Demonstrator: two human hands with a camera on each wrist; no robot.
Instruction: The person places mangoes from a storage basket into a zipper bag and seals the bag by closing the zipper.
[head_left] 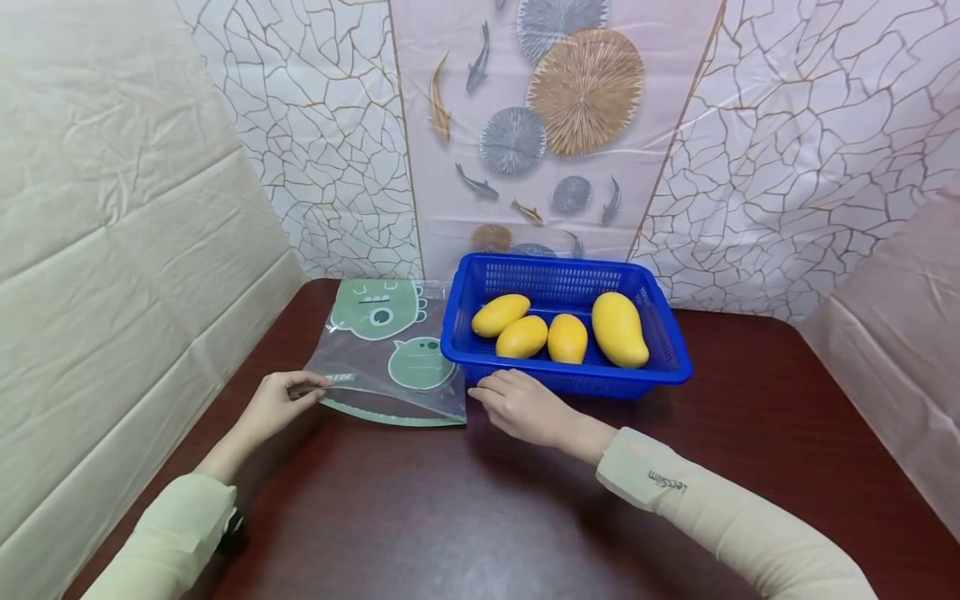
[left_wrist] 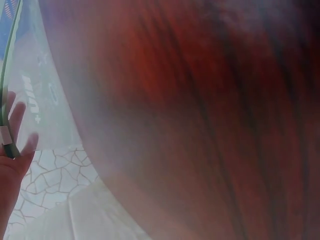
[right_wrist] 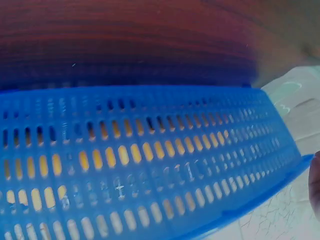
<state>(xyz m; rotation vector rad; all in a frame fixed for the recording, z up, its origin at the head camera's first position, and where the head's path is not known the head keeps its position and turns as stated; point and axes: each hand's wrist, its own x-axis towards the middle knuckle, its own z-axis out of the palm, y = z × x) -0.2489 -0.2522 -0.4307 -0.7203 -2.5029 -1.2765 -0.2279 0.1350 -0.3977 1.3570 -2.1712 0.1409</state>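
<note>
A clear zip bag (head_left: 367, 358) with green cartoon prints lies flat on the table, its mouth edge toward me. At the bag's left corner my left hand (head_left: 273, 408) pinches the edge between thumb and fingers; in the left wrist view, the fingers (left_wrist: 17, 117) are beside the zip strip (left_wrist: 6, 65). My right hand (head_left: 525, 406), fingers loosely bent, hovers by the bag's right corner, just in front of a blue basket (head_left: 555, 379); I see nothing in its grasp. Several yellow mangoes (head_left: 618, 329) lie in the basket.
The basket's slotted side (right_wrist: 150, 165) fills much of the right wrist view and stands against the bag's right side. A dark red-brown table (head_left: 420, 517) extends toward me. Patterned cloth (head_left: 517, 192) hangs behind, with pale fabric walls (head_left: 127, 208) at the sides.
</note>
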